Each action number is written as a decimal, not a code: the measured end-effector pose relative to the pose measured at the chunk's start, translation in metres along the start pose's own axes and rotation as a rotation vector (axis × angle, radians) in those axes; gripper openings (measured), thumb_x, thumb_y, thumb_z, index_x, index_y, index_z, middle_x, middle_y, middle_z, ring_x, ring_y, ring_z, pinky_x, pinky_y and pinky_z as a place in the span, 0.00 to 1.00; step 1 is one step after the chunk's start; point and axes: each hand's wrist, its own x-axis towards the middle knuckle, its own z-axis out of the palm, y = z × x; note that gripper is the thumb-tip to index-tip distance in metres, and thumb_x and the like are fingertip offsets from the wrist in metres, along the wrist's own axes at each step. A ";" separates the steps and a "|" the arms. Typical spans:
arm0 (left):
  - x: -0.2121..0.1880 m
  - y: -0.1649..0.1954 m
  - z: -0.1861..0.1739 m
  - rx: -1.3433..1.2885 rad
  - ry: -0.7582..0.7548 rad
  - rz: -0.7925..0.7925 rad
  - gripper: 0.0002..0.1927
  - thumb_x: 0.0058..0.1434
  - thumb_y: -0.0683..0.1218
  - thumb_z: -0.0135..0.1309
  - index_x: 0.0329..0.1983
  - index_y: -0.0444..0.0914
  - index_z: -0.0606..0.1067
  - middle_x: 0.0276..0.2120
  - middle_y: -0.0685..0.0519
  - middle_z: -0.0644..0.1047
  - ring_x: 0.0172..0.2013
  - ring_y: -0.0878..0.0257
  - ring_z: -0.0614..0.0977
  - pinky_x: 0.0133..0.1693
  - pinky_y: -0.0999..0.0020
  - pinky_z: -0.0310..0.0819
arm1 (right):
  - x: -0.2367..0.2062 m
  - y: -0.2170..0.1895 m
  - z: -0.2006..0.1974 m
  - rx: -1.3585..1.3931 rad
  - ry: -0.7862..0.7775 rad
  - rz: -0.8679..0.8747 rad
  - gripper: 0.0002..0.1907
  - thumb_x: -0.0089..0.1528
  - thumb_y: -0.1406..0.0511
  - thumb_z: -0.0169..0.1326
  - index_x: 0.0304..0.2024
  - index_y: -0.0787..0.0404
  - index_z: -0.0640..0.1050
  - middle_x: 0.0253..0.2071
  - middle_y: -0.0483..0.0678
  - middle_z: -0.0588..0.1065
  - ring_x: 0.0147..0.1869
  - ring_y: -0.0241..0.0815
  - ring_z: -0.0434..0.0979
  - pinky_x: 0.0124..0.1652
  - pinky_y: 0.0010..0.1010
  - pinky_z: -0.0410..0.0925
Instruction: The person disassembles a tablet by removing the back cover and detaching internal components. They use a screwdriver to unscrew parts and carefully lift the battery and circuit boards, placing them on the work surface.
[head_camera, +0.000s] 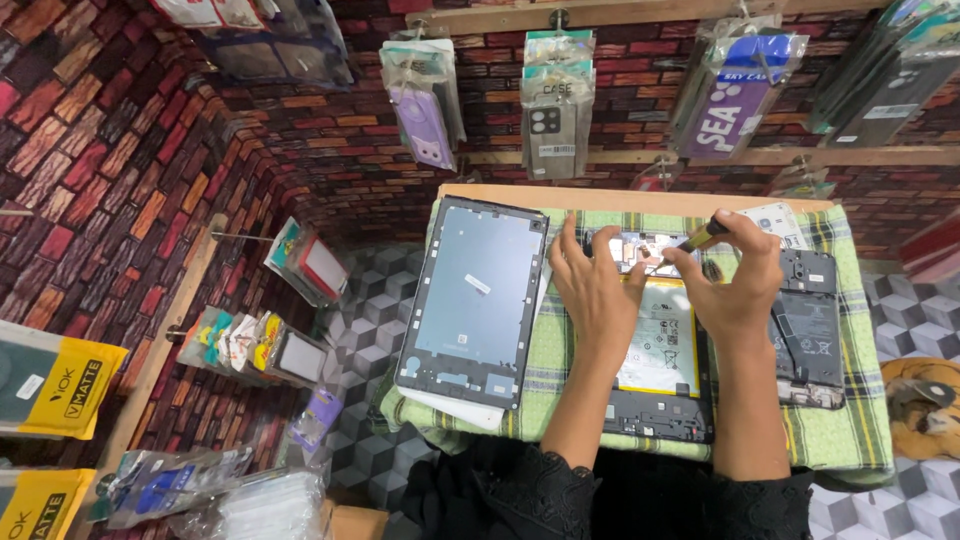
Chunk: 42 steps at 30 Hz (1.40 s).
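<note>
Green checked cloth (850, 440) is cushioning an opened tablet (660, 350), over whose top edge the right hand (740, 285) is pinching a screwdriver (700, 238) while the left hand (595, 290), fingers spread, is steadying it.

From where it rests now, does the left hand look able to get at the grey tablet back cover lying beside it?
Probably yes: the left hand rests on the opened tablet, and the grey back cover lies right alongside, with nothing between them.
</note>
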 end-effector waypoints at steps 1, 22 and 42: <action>0.000 0.000 0.000 -0.013 0.003 0.008 0.27 0.60 0.56 0.62 0.56 0.38 0.73 0.69 0.36 0.60 0.68 0.39 0.60 0.62 0.40 0.60 | -0.001 0.001 -0.001 0.019 -0.009 -0.009 0.37 0.56 0.73 0.71 0.63 0.61 0.67 0.49 0.58 0.76 0.53 0.53 0.79 0.55 0.38 0.71; 0.003 0.007 -0.010 -0.024 -0.040 -0.042 0.28 0.52 0.46 0.68 0.56 0.35 0.73 0.68 0.37 0.60 0.67 0.39 0.60 0.62 0.43 0.59 | 0.003 -0.004 0.002 0.159 0.038 0.044 0.33 0.61 0.74 0.69 0.60 0.62 0.63 0.48 0.58 0.75 0.47 0.46 0.81 0.46 0.33 0.73; 0.006 0.003 -0.005 -0.047 -0.097 -0.136 0.33 0.52 0.48 0.69 0.59 0.33 0.74 0.69 0.39 0.60 0.69 0.43 0.58 0.64 0.45 0.58 | 0.005 -0.001 0.001 0.094 -0.031 0.044 0.37 0.60 0.72 0.71 0.63 0.61 0.61 0.46 0.54 0.75 0.46 0.47 0.79 0.48 0.35 0.72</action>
